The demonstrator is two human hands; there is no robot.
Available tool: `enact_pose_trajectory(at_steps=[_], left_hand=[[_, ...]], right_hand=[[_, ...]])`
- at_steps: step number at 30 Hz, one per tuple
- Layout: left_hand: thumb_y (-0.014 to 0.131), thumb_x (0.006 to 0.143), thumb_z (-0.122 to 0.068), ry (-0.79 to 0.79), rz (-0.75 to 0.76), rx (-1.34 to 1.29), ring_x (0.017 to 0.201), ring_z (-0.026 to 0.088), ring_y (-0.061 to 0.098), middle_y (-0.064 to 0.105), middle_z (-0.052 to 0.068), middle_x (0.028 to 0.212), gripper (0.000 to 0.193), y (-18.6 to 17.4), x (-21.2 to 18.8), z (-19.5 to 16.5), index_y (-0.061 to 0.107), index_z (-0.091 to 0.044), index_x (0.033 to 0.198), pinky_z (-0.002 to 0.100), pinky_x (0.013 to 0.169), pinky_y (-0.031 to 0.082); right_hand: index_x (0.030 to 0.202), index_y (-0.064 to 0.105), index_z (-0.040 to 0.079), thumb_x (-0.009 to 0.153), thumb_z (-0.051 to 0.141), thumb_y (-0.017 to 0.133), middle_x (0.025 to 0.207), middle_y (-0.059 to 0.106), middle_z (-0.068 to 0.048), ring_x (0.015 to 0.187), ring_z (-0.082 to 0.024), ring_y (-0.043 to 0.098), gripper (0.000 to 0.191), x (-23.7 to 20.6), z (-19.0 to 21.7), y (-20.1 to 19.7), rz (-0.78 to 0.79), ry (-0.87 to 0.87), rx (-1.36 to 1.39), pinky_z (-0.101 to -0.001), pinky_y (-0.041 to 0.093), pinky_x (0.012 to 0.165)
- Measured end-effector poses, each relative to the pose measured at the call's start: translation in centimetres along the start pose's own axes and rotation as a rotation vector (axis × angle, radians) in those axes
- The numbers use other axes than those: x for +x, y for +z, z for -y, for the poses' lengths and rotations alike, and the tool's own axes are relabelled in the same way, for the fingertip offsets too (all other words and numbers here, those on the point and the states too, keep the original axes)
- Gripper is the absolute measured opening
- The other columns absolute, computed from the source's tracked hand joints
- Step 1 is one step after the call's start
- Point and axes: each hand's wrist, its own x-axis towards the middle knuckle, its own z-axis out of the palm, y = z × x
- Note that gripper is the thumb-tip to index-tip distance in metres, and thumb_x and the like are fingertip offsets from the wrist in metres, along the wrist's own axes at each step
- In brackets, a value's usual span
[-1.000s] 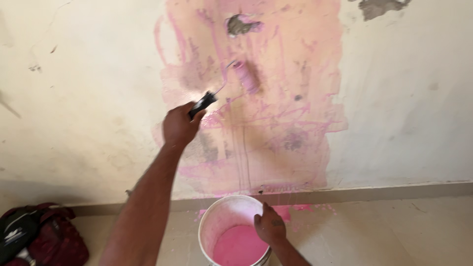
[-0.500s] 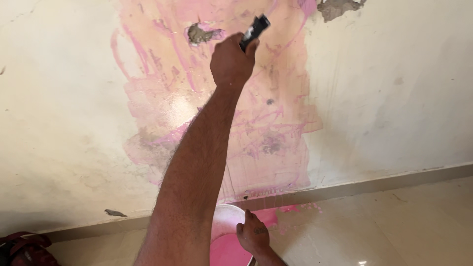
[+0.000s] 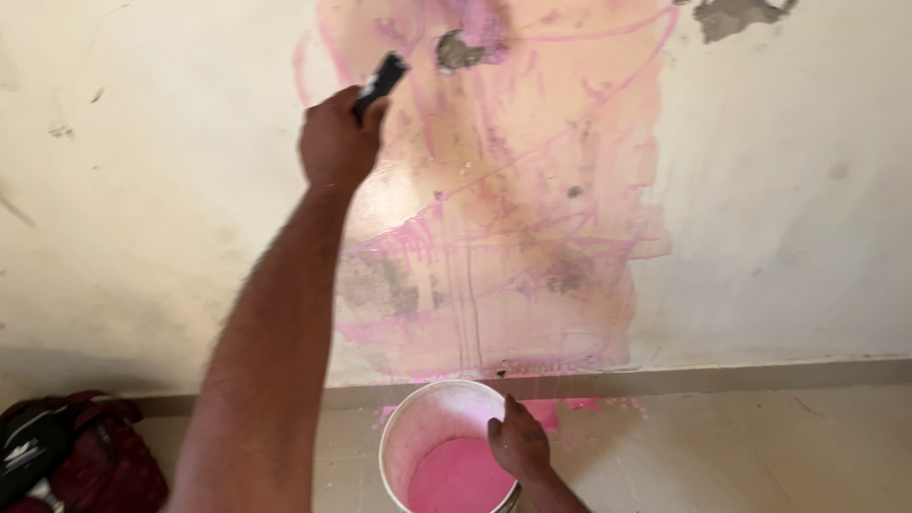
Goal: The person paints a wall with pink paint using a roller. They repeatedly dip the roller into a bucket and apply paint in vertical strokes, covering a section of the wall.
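Note:
My left hand (image 3: 334, 147) is raised against the wall and closed around the black handle (image 3: 380, 84) of a paint roller. The roller's pink head (image 3: 478, 21) is blurred at the top edge, pressed on the wall. A wide patch of thin pink paint (image 3: 532, 218) with drips covers the cream wall in front of me. My right hand (image 3: 518, 439) grips the rim of a white bucket (image 3: 418, 418) on the floor below; the bucket holds pink paint (image 3: 456, 475).
Bare grey spots (image 3: 454, 52) (image 3: 736, 14) show where the plaster has come off. Pink splashes (image 3: 570, 410) lie on the tiled floor by the skirting. A dark red and black bag (image 3: 66, 456) sits on the floor at the lower left.
My left hand has carried the roller from the middle of the pink patch up to its top. The right hand has stayed on the bucket rim.

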Motion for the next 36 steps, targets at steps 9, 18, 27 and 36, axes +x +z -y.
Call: enact_pose_trajectory(at_steps=[9, 18, 27, 36], left_hand=[[0.07, 0.099, -0.043, -0.17, 0.009, 0.07, 0.067, 0.032, 0.066, 0.069, 0.012, 0.075, 0.036, -8.0, -2.6, 8.2, 0.071, -0.007, 0.093, 0.048, 0.062, 0.05], [0.064, 0.098, -0.051, -0.274, -0.031, -0.089, 0.056, 0.02, 0.066, 0.066, 0.003, 0.062, 0.047, -4.4, 2.5, 5.4, 0.069, -0.01, 0.075, 0.041, 0.059, 0.052], [0.065, 0.099, -0.046, -0.21, -0.232, -0.27, 0.047, 0.018, 0.059, 0.062, 0.005, 0.055, 0.048, 0.1, 2.3, 4.9, 0.065, -0.006, 0.071, 0.037, 0.048, 0.047], [0.065, 0.099, -0.035, -0.399, -0.042, -0.214, 0.054, 0.019, 0.059, 0.064, 0.011, 0.065, 0.033, 3.0, -20.7, 14.1, 0.075, -0.004, 0.106, 0.037, 0.053, 0.047]], right_hand=[[0.143, 0.046, -0.003, 0.09, 0.033, 0.058, 0.134, 0.061, -0.024, 0.121, -0.038, 0.062, 0.065, 0.2, 0.2, 0.2, -0.039, -0.045, -0.054, -0.0465, 0.051, 0.102], [0.144, 0.045, -0.002, 0.091, 0.033, 0.056, 0.137, 0.06, -0.023, 0.123, -0.037, 0.062, 0.064, 0.7, -0.6, 0.8, 0.001, -0.014, -0.054, -0.0454, 0.051, 0.103], [0.144, 0.045, -0.004, 0.091, 0.033, 0.056, 0.136, 0.06, -0.024, 0.123, -0.037, 0.061, 0.065, 1.2, -1.8, 1.9, 0.007, -0.033, -0.056, -0.0457, 0.05, 0.103], [0.144, 0.045, -0.004, 0.091, 0.033, 0.055, 0.133, 0.062, -0.025, 0.119, -0.038, 0.064, 0.065, 1.6, -2.8, 2.9, 0.007, -0.047, -0.072, -0.0463, 0.052, 0.102]])
